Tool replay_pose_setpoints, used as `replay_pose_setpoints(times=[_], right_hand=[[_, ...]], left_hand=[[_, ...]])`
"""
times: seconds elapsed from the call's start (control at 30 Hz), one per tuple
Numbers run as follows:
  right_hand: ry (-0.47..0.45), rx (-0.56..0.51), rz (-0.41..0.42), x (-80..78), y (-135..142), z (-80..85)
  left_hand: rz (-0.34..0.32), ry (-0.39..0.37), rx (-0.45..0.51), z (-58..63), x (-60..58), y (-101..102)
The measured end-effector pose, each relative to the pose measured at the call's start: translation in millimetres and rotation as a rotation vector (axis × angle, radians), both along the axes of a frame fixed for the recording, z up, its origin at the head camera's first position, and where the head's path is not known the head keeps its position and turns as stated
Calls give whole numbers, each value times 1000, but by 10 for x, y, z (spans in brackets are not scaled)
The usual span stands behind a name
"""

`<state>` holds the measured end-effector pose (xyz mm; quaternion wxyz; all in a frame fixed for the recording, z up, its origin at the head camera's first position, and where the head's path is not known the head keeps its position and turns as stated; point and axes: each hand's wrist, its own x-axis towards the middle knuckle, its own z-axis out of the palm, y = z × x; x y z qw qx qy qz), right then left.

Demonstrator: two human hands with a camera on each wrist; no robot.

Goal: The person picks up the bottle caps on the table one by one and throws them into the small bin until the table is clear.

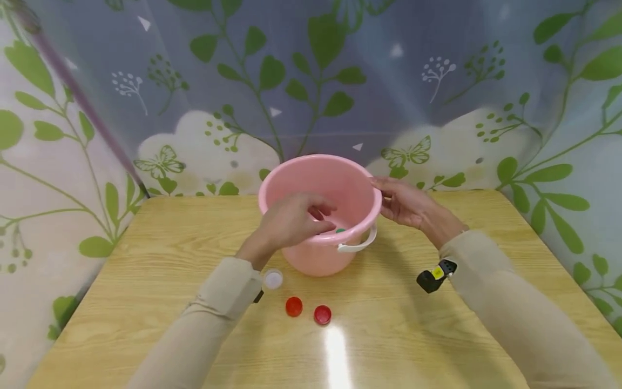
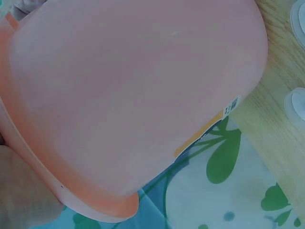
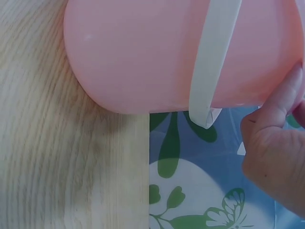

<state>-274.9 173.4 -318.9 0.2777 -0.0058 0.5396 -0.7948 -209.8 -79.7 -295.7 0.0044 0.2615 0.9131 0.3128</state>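
Observation:
A pink plastic bucket (image 1: pixel 311 256) stands upright on the wooden table, its white handle (image 1: pixel 359 246) hanging down at the front right. My right hand (image 1: pixel 400 201) grips the bucket's rim at the right, thumb on the outer wall in the right wrist view. Over the near left rim reaches my left hand (image 1: pixel 298 219), its loosely bent fingers inside the opening, thumb apart from them and nothing visible between. Below the thumb, a small green piece (image 1: pixel 340 230) shows inside the bucket. The rest of the bucket's bottom is hidden behind the near wall and left hand.
Before the bucket lie an orange-red cap (image 1: pixel 293 306), a dark red cap (image 1: pixel 323 314) and a whitish round cap (image 1: pixel 273 279) beside my left sleeve. A leaf-printed cloth (image 1: pixel 311 81) hangs behind the table's back edge and at both sides.

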Motion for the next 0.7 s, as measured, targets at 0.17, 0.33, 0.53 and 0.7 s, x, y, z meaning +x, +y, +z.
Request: replay_pose_setpoints(times=[0.17, 0.33, 0.53, 0.7], right_hand=[[2, -2, 7, -1, 1, 21], [-1, 19, 4, 34, 35, 51], [-2, 11, -8, 33, 27, 59], [3, 5, -3, 15, -11, 42]], left_hand=[[-14, 9, 7, -2, 3, -19], [-3, 4, -8, 3, 20, 13], [29, 4, -41, 29, 28, 15], [38, -4, -42, 28, 29, -21]])
